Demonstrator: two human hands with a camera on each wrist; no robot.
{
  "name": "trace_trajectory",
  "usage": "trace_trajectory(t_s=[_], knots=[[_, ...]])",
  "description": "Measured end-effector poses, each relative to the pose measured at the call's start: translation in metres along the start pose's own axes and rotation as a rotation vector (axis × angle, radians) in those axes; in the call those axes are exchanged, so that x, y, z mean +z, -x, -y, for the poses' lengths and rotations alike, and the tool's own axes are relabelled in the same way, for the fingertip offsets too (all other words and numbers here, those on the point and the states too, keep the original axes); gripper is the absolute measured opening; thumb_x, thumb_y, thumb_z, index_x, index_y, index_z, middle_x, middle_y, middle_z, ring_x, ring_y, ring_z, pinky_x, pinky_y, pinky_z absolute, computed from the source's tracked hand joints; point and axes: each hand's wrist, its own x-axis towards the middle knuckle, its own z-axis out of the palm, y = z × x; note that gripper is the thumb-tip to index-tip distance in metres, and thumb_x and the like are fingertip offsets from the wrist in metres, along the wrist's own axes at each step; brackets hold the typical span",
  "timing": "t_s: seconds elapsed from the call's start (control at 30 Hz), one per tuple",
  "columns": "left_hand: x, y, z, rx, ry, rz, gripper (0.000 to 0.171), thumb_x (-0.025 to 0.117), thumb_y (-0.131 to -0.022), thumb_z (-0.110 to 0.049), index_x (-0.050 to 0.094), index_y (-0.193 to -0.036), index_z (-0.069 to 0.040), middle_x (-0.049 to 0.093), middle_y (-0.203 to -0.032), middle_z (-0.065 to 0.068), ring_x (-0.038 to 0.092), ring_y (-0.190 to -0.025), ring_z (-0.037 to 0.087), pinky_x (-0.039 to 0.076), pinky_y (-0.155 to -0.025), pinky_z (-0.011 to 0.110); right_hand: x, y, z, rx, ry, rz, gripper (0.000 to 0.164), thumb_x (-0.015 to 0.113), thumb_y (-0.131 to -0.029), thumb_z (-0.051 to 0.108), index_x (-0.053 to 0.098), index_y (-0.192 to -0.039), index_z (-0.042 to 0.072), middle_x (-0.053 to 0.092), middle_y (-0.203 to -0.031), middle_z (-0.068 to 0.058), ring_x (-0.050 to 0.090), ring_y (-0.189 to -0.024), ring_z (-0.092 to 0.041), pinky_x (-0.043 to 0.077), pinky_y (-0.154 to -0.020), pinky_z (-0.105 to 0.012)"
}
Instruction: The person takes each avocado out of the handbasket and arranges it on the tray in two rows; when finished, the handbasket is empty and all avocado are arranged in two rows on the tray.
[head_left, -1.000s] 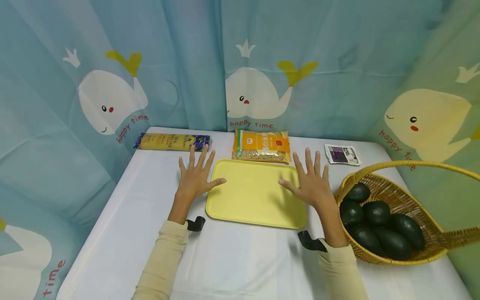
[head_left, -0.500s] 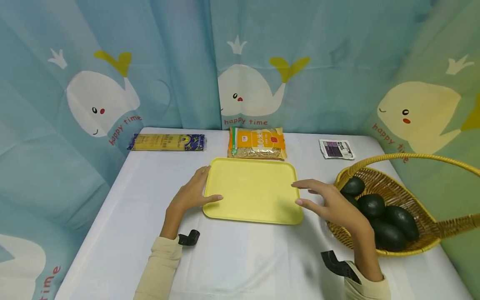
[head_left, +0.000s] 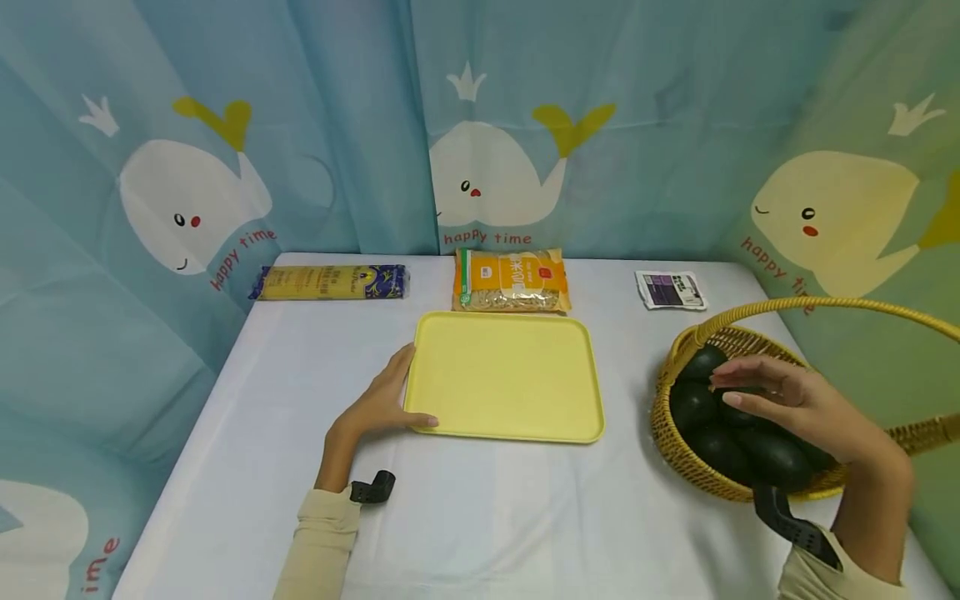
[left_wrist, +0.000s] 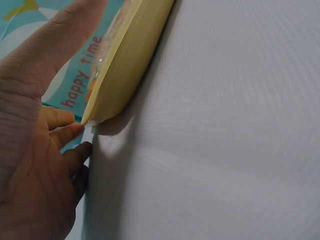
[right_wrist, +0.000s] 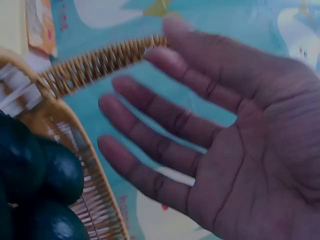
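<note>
My left hand (head_left: pixel 378 398) lies at the left edge of a yellow tray (head_left: pixel 506 379), with the thumb over its near corner. In the left wrist view, two fingertips meet the tray's pale rim (left_wrist: pixel 107 95), and the thumb stretches along above it. Over a wicker basket (head_left: pixel 667 437) on the right hovers my right hand (head_left: pixel 813 408), fingers slightly bent and nothing in the grasp. Several dark green avocados (head_left: pixel 772 458) fill the basket, partly hidden by that hand. The right wrist view has the palm (right_wrist: pixel 235 170) facing the camera, apart from the avocados (right_wrist: pixel 52 172).
Along the back lie a yellow and blue pack of noodles (head_left: pixel 326 283), an orange bag of grain (head_left: pixel 512 282) and a small white and purple packet (head_left: pixel 670 290). The basket's tall handle (head_left: pixel 847 304) arches over its opening. Whale-printed curtains (head_left: pixel 360 125) enclose the white table (head_left: pixel 487 517).
My right hand has swung right from above the tray to over the basket. The left hand has come down from spread fingers to the tray's left edge. The view has shifted slightly.
</note>
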Motion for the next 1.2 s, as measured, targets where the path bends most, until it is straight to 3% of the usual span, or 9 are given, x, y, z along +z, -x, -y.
trace_trajectory(t_s=[0.17, 0.33, 0.57, 0.77, 0.93, 1.2], knots=[[-0.002, 0.001, 0.0, 0.029, 0.001, -0.008, 0.134, 0.087, -0.063, -0.05, 0.003, -0.157, -0.003, 0.008, -0.164, 0.018, 0.013, -0.151, 0.037, 0.022, -0.117, 0.058, -0.024, -0.013, -0.023, 0.107, 0.045, -0.056, 0.034, 0.058, -0.095, -0.002, 0.054, -0.129, -0.001, 0.064, -0.113, 0.022, 0.061, -0.102, 0.009, 0.049, -0.075, -0.009], [-0.002, 0.001, 0.002, 0.018, -0.023, 0.001, 0.136, 0.087, -0.062, -0.053, 0.003, -0.157, -0.005, 0.008, -0.165, 0.016, 0.012, -0.151, 0.036, 0.02, -0.117, 0.06, -0.037, -0.027, -0.041, 0.213, 0.053, -0.014, 0.04, 0.059, -0.098, 0.011, 0.049, -0.136, 0.004, 0.06, -0.114, 0.028, 0.056, -0.102, 0.014, 0.048, -0.074, -0.012], [-0.001, 0.003, 0.004, 0.009, -0.044, 0.005, 0.138, 0.087, -0.059, -0.055, 0.004, -0.157, -0.005, 0.009, -0.165, 0.016, 0.013, -0.151, 0.037, 0.018, -0.118, 0.061, -0.046, -0.039, -0.063, 0.295, 0.0, 0.064, 0.038, 0.055, -0.1, 0.017, 0.046, -0.135, 0.004, 0.062, -0.112, 0.026, 0.059, -0.097, 0.012, 0.053, -0.075, -0.017], [-0.002, 0.007, 0.004, -0.006, -0.058, 0.012, 0.138, 0.087, -0.059, -0.055, 0.004, -0.157, -0.005, 0.008, -0.165, 0.016, 0.012, -0.151, 0.038, 0.016, -0.117, 0.062, -0.049, -0.045, -0.078, 0.378, 0.044, 0.117, 0.057, 0.056, -0.1, 0.03, 0.038, -0.143, -0.003, 0.06, -0.115, 0.021, 0.057, -0.097, 0.014, 0.055, -0.077, -0.024], [0.0, 0.007, 0.006, -0.016, -0.069, 0.022, 0.138, 0.087, -0.06, -0.054, 0.002, -0.158, -0.007, 0.005, -0.165, 0.014, 0.011, -0.152, 0.036, 0.014, -0.118, 0.061, -0.05, -0.048, -0.092, 0.398, 0.056, 0.152, 0.059, 0.054, -0.101, 0.031, 0.037, -0.146, -0.003, 0.057, -0.125, 0.01, 0.054, -0.099, 0.016, 0.056, -0.079, -0.026], [0.002, 0.006, 0.008, -0.01, -0.078, 0.01, 0.137, 0.087, -0.06, -0.053, 0.002, -0.158, -0.007, 0.006, -0.165, 0.014, 0.01, -0.152, 0.033, 0.009, -0.12, 0.057, -0.046, -0.054, -0.112, 0.429, 0.049, 0.224, 0.06, 0.051, -0.102, 0.032, 0.031, -0.147, -0.002, 0.043, -0.142, -0.027, 0.054, -0.099, 0.01, 0.053, -0.082, -0.029]])
